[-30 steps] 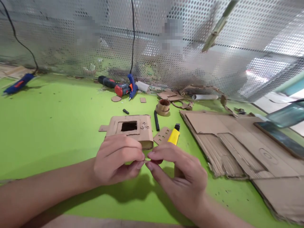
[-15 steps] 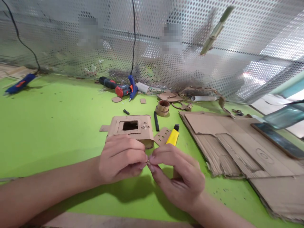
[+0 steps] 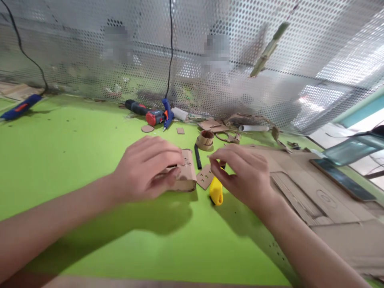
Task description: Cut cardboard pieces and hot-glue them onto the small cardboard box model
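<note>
Two hands over one cardboard box (image 3: 184, 176) at counter (image 3: 60, 160) centre. Left hand (image 3: 147, 170) lies on top of the box, fingers curled over its near edge, clamped on it. Right hand (image 3: 243, 174) hovers at 3 o'clock of the box, fingertips pinched together; cannot tell if a tiny piece sits between them. Small punched cardboard piece (image 3: 205, 177) lies flat just beside the box at 3 o'clock, yellow utility knife (image 3: 216, 192) touching its right edge, under the right hand. Black marker (image 3: 197, 155) at 1 o'clock, cardboard ring (image 3: 205, 139) beyond it. Glue gun (image 3: 166, 111) and red drill (image 3: 147, 113) at 12 o'clock by the mesh wall. Flattened cardboard sheets (image 3: 315, 188) far at 3 o'clock. Judgement: steady the box firmly with the left, bring the pinch in slowly, fingers clear of the knife.
</note>
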`<state>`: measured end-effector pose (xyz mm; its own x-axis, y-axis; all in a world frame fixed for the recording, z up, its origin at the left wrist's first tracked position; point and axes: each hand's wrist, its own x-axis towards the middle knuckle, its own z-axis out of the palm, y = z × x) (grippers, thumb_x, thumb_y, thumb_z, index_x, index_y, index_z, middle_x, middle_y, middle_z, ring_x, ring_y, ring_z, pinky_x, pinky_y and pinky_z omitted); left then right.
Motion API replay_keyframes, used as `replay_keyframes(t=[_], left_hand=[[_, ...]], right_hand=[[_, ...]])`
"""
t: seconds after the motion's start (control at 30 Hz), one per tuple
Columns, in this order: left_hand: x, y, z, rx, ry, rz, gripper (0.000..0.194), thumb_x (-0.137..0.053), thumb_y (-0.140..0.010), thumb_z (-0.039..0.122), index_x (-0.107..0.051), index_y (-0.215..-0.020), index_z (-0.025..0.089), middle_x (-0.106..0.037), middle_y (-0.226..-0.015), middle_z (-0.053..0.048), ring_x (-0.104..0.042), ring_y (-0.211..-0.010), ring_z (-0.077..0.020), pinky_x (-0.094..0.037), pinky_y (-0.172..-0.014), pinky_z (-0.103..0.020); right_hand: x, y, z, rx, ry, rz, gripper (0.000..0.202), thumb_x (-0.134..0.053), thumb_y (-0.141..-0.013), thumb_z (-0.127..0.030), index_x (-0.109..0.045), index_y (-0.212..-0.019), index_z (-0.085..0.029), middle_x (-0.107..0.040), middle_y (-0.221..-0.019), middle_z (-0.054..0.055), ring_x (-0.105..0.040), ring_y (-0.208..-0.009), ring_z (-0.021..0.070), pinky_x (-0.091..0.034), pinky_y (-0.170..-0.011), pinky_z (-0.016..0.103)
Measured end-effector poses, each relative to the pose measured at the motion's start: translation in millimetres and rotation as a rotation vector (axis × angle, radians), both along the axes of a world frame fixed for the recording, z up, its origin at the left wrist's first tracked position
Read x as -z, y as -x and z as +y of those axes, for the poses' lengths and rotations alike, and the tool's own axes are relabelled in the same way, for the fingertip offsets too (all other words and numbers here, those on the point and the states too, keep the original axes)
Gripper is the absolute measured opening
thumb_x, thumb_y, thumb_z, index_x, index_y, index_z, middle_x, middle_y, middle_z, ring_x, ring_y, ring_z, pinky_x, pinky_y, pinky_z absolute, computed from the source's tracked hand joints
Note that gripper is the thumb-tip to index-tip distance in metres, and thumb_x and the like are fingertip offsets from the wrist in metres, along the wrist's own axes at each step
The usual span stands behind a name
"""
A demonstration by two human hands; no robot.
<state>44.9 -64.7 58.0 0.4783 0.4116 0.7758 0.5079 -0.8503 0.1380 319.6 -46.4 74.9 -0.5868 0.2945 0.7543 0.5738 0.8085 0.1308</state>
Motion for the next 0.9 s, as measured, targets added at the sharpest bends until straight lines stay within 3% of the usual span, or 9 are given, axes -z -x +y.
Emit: replay_keyframes(t=[0.07,0.13,0.2,0.27,0.37,0.53,0.67,0.9], left_hand=[[-10.2,6,15,0.006,0.113,0.161,0.021,-0.063,-0.102,0.035,-0.071,-0.116,0.022,-0.078,-0.122,-0.010,-0.071,-0.118,-0.0273,-0.056,-0.104,-0.045],[-18.9,10,28,-0.006,0.305,0.316,0.047,-0.065,-0.100,0.054,-0.067,-0.134,0.021,-0.067,-0.147,-0.015,-0.058,-0.141,-0.0362,-0.047,-0.118,-0.055],[-24.4,12,36,-0.019,0.515,0.424,0.081,-0.068,-0.090,0.074,-0.056,-0.151,0.022,-0.055,-0.162,-0.017,-0.051,-0.149,-0.0419,-0.046,-0.118,-0.057],[-25.6,10,40,-0.007,0.685,0.479,0.096,-0.072,-0.083,0.080,-0.047,-0.158,0.026,-0.054,-0.164,-0.014,-0.055,-0.146,-0.0405,-0.051,-0.113,-0.052],[-19.2,3,40,0.011,0.793,0.463,0.089,-0.075,-0.083,0.075,-0.048,-0.155,0.031,-0.063,-0.153,-0.010,-0.066,-0.132,-0.0360,-0.056,-0.101,-0.046],[-4.6,-9,36,0.009,0.757,0.368,0.086,-0.073,-0.087,0.070,-0.046,-0.155,0.027,-0.067,-0.148,-0.013,-0.069,-0.127,-0.0369,-0.056,-0.096,-0.047],[-2.1,-9,37,0.014,0.746,0.361,0.085,-0.073,-0.086,0.072,-0.048,-0.153,0.026,-0.069,-0.144,-0.013,-0.071,-0.121,-0.0371,-0.056,-0.092,-0.047],[-0.8,-6,36,0.003,0.743,0.331,0.086,-0.074,-0.085,0.069,-0.045,-0.157,0.030,-0.071,-0.141,-0.010,-0.073,-0.115,-0.0351,-0.055,-0.085,-0.042]], right_hand=[[2.7,6,2,0.027,0.038,-0.071,0.012,-0.067,-0.098,-0.007,-0.068,-0.094,-0.017,-0.079,-0.085,0.003,-0.073,-0.069,0.0126,-0.055,-0.062,0.024],[8.8,14,0,0.052,0.077,-0.107,0.013,-0.063,-0.102,-0.008,-0.069,-0.094,-0.017,-0.079,-0.086,0.003,-0.073,-0.072,0.0129,-0.054,-0.065,0.024],[15.2,19,-3,0.071,0.091,-0.108,0.015,-0.061,-0.104,-0.010,-0.069,-0.094,-0.017,-0.080,-0.087,0.004,-0.073,-0.073,0.0129,-0.054,-0.067,0.024],[19.1,21,-4,0.090,0.096,-0.097,0.014,-0.062,-0.104,-0.010,-0.070,-0.095,-0.017,-0.080,-0.088,0.004,-0.074,-0.075,0.0131,-0.054,-0.068,0.024],[17.9,21,-6,0.111,0.106,-0.102,0.012,-0.064,-0.102,-0.008,-0.070,-0.097,-0.018,-0.081,-0.091,0.003,-0.075,-0.076,0.0133,-0.055,-0.070,0.024],[7.4,23,-12,0.114,0.146,-0.179,0.011,-0.067,-0.100,-0.007,-0.070,-0.104,-0.017,-0.083,-0.102,0.005,-0.079,-0.084,0.0166,-0.058,-0.072,0.027],[4.2,23,-13,0.136,0.186,-0.212,0.013,-0.063,-0.102,-0.007,-0.067,-0.106,-0.019,-0.083,-0.101,0.005,-0.078,-0.084,0.0165,-0.058,-0.073,0.028],[6.9,23,-12,0.193,0.208,-0.334,0.013,-0.058,-0.103,-0.009,-0.068,-0.103,-0.017,-0.080,-0.096,0.004,-0.073,-0.075,0.0159,-0.046,-0.056,0.029]])
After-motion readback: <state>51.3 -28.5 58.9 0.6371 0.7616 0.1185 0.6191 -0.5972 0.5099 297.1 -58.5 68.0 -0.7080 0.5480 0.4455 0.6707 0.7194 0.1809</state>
